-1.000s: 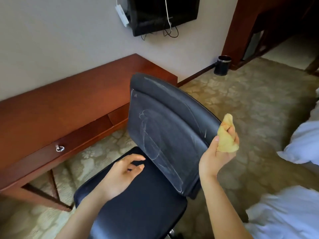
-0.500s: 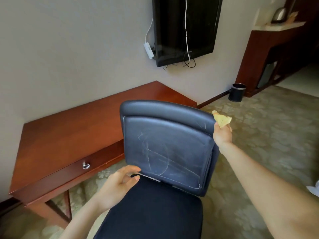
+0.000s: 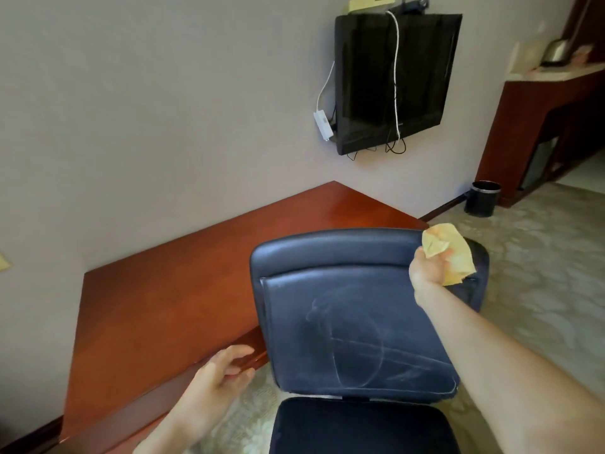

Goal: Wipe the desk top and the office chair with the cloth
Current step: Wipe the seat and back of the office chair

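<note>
Cloth (image 3: pixel 453 253) is bunched in the grip of the right hand (image 3: pixel 427 271) at the top corner of the office chair (image 3: pixel 347 326), likely poised to wipe its streaked back, while the left hand (image 3: pixel 214 386), released and empty, hovers by the worktop (image 3: pixel 157 290).

A black television (image 3: pixel 393 83) hangs on the grey wall (image 3: pixel 163 109) above patterned carpet (image 3: pixel 540 273)

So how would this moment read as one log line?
right hand: grips cloth at top corner of chair | left hand: open, beside desk edge
</note>
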### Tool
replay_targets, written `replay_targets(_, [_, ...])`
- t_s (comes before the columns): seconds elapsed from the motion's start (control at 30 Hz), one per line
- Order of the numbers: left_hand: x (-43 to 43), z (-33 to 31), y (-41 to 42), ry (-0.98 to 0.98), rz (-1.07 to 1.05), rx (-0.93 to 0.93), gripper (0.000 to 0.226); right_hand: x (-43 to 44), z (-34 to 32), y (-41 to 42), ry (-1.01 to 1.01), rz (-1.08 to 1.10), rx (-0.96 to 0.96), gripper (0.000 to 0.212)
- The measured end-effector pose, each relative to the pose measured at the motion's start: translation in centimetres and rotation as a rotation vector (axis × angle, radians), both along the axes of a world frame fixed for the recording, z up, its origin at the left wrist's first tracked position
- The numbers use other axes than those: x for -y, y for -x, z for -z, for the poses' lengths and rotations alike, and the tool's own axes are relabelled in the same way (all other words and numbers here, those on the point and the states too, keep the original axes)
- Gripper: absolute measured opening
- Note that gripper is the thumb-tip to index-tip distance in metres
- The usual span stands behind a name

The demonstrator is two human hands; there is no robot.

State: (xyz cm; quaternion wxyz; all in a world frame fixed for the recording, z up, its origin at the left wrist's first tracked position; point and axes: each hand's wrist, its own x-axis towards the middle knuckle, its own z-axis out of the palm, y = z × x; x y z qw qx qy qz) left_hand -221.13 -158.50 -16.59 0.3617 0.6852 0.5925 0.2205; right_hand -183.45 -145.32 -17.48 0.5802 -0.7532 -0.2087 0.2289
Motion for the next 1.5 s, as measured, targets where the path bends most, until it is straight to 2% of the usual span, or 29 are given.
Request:
replay_targets(0.1, [-3.7,0.9,1.0,-0.103,0.016,-0.001,0.035,-1.8,0.9,3.4,0.000,-0.043,0.057,0.062])
replay_targets(0.23, [-7.2,1.5,2.2,-0.274,-0.001,-0.011,0.059,-2.6,2.3,8.3,-0.049,-0.194,0.272,0.058])
replay_targets(0.43, [-9.3,1.6,5.2,-0.295,-0.088,0.010,0.079,-2.2,3.0,17.8,-0.091,-0.443,0.184,0.061])
replay_targets(0.53, [-10.1,1.1,6.6,-0.335,-0.045,-0.071,0.082,-1.3,2.9,21.6,-0.058,-0.545,0.268,0.066])
replay_targets(0.67, [-11.1,0.4,7.3,-0.288,-0.013,-0.065,0.083,0.6,2.2,25.4,-0.061,-0.699,0.319,0.063])
replay_targets(0.77, [-11.8,0.2,7.1,-0.241,-0.069,-0.047,0.081,2.1,1.9,27.1,-0.063,-0.805,0.307,0.062])
replay_targets(0.93, [-10.8,0.7,7.6,-0.352,-0.239,-0.084,0.053,3.6,2.1,27.4,-0.084,-0.924,0.191,0.065])
replay_targets(1.07, [-8.6,0.8,9.1,-0.373,-0.278,-0.103,0.046,5.2,1.5,28.7,-0.116,-0.984,0.289,0.060])
replay_targets(1.33, [-1.6,1.3,11.4,-0.418,-0.389,-0.176,0.042,9.6,1.9,32.3,-0.154,-1.090,0.357,0.072])
replay_targets(1.5, [3.3,0.9,11.4,-0.411,-0.532,-0.217,0.046,11.8,2.0,32.3,-0.153,-1.243,0.351,0.061])
